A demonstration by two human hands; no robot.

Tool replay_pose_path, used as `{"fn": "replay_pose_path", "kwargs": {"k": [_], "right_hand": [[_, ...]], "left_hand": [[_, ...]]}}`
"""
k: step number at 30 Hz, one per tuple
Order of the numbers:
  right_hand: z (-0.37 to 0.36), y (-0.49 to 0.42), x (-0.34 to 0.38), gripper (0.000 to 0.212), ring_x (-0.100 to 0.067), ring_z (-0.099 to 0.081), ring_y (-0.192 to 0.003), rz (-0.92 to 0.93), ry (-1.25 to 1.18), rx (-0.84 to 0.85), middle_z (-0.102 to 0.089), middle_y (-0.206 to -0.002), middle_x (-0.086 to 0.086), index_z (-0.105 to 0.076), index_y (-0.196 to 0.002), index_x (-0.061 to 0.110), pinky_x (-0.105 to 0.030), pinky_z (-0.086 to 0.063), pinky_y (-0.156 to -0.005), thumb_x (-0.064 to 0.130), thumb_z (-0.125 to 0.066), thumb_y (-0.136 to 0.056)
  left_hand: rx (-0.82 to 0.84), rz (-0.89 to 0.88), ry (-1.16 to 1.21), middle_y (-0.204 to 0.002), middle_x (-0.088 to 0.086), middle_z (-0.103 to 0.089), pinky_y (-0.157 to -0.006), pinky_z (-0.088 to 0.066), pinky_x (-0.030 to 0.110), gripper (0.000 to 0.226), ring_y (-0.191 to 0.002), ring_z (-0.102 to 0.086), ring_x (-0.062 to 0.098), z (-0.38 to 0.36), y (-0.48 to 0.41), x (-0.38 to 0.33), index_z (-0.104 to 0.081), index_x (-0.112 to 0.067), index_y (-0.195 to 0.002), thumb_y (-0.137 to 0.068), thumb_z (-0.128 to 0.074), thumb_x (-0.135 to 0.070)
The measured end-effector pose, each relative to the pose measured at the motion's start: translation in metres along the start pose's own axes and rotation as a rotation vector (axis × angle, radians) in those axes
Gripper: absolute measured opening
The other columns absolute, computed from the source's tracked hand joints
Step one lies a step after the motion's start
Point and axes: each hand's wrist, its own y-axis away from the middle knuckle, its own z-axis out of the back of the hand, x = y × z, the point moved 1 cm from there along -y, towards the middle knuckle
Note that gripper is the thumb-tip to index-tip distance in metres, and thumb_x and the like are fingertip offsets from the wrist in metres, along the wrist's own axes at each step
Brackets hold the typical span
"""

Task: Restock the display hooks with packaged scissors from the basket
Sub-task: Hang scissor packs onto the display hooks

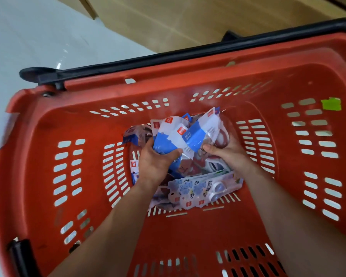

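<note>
I look down into a red plastic basket (188, 86) with slotted walls. At its bottom lies a heap of packaged scissors. Both my hands are deep inside it, holding a bundle of blue-and-white scissor packs (186, 132) between them. My left hand (156, 160) grips the bundle's left side with thumb on top. My right hand (226, 150) grips its right side, next to a pack with red scissor handles (222, 136). More packs, pale with cartoon print (204, 188), lie below my wrists. No display hooks are in view.
A black handle (128, 64) runs along the basket's far rim. A green sticker (331, 104) sits on the right inner wall. White floor tiles (38, 37) lie beyond at left, and a tan wooden fixture (188, 17) stands behind the basket.
</note>
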Motion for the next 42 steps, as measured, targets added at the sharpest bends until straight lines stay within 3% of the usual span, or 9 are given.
{"fn": "replay_pose_path", "kwargs": {"k": [3, 8, 14, 20, 26, 29, 32, 36, 42], "right_hand": [[-0.002, -0.011, -0.014, 0.117, -0.020, -0.060, -0.131, 0.026, 0.203, -0.111, -0.062, -0.141, 0.004, -0.046, -0.142, 0.042, -0.050, -0.050, -0.108, 0.070, -0.097, -0.040], [-0.004, -0.014, -0.014, 0.112, -0.020, -0.068, -0.119, -0.008, 0.207, -0.080, -0.068, -0.134, 0.001, -0.054, -0.136, 0.032, -0.050, -0.055, -0.101, 0.070, -0.097, -0.040], [-0.030, 0.044, 0.036, 0.143, -0.016, -0.062, -0.122, 0.008, 0.315, -0.030, -0.064, -0.131, 0.013, -0.043, -0.141, 0.036, -0.046, -0.049, -0.108, 0.087, -0.083, -0.013], [-0.052, 0.088, 0.076, 0.150, -0.015, -0.055, -0.132, -0.016, 0.258, 0.039, -0.055, -0.144, 0.014, -0.031, -0.152, 0.037, -0.049, -0.047, -0.110, 0.075, -0.094, -0.022], [-0.068, 0.111, 0.077, 0.123, -0.023, -0.069, -0.117, -0.034, 0.052, 0.095, -0.063, -0.135, 0.015, -0.041, -0.134, 0.044, -0.057, -0.058, -0.094, 0.056, -0.105, -0.030], [-0.072, 0.118, 0.070, 0.114, -0.012, -0.060, -0.122, -0.013, 0.188, -0.041, -0.056, -0.129, 0.025, -0.038, -0.135, 0.043, -0.045, -0.050, -0.106, 0.063, -0.100, -0.041], [-0.075, 0.111, 0.052, 0.124, -0.019, -0.050, -0.132, -0.040, 0.283, -0.150, -0.047, -0.145, 0.008, -0.026, -0.154, 0.025, -0.045, -0.043, -0.112, 0.060, -0.094, -0.056], [-0.082, 0.095, 0.034, 0.114, -0.017, -0.053, -0.128, -0.056, 0.181, -0.165, -0.052, -0.139, 0.009, -0.024, -0.153, 0.024, -0.032, -0.040, -0.100, 0.055, -0.092, -0.066], [-0.077, 0.084, 0.021, 0.098, -0.020, -0.059, -0.128, -0.030, 0.130, -0.123, -0.059, -0.142, 0.008, -0.033, -0.149, 0.033, -0.046, -0.045, -0.112, 0.060, -0.085, -0.070]], "left_hand": [[0.021, 0.039, 0.074, -0.101, -0.013, -0.073, -0.079, -0.063, 0.033, 0.034, -0.093, -0.073, 0.008, -0.001, -0.001, 0.002, -0.062, -0.033, -0.102, -0.082, -0.088, -0.023], [-0.036, 0.030, 0.077, -0.097, -0.010, -0.074, -0.073, -0.063, 0.033, 0.023, -0.086, -0.074, 0.009, -0.002, 0.002, -0.003, -0.064, -0.030, -0.094, -0.085, -0.084, -0.023], [-0.117, 0.084, 0.130, -0.104, -0.005, -0.075, -0.077, -0.065, 0.039, 0.025, -0.091, -0.075, 0.012, 0.020, 0.046, -0.001, -0.065, -0.027, -0.105, -0.088, -0.082, -0.025], [-0.214, 0.019, 0.066, -0.082, -0.010, -0.077, -0.076, -0.064, 0.044, 0.015, -0.077, -0.076, 0.014, 0.054, 0.080, -0.038, -0.069, -0.026, -0.089, -0.090, -0.080, -0.017], [-0.249, 0.044, 0.105, -0.086, -0.005, -0.078, -0.076, -0.064, 0.044, 0.013, -0.082, -0.077, 0.020, 0.081, 0.108, -0.045, -0.069, -0.026, -0.089, -0.088, -0.082, -0.023], [-0.250, 0.106, 0.150, -0.091, -0.003, -0.076, -0.076, -0.064, 0.045, 0.020, -0.085, -0.077, 0.021, 0.078, 0.104, -0.040, -0.064, -0.027, -0.092, -0.088, -0.082, -0.022], [-0.281, 0.187, 0.180, -0.098, -0.001, -0.072, -0.076, -0.065, 0.043, 0.026, -0.089, -0.074, 0.018, 0.063, 0.089, -0.030, -0.057, -0.030, -0.095, -0.089, -0.081, -0.023], [-0.301, 0.185, 0.216, -0.099, -0.003, -0.071, -0.088, -0.063, 0.045, 0.025, -0.097, -0.073, 0.021, 0.049, 0.070, -0.015, -0.061, -0.025, -0.100, -0.087, -0.083, -0.024], [-0.393, 0.248, 0.270, -0.120, 0.000, -0.068, -0.100, -0.057, 0.045, 0.089, -0.107, -0.071, 0.019, 0.049, 0.061, -0.001, -0.040, -0.027, -0.132, -0.063, -0.094, -0.041]]}}
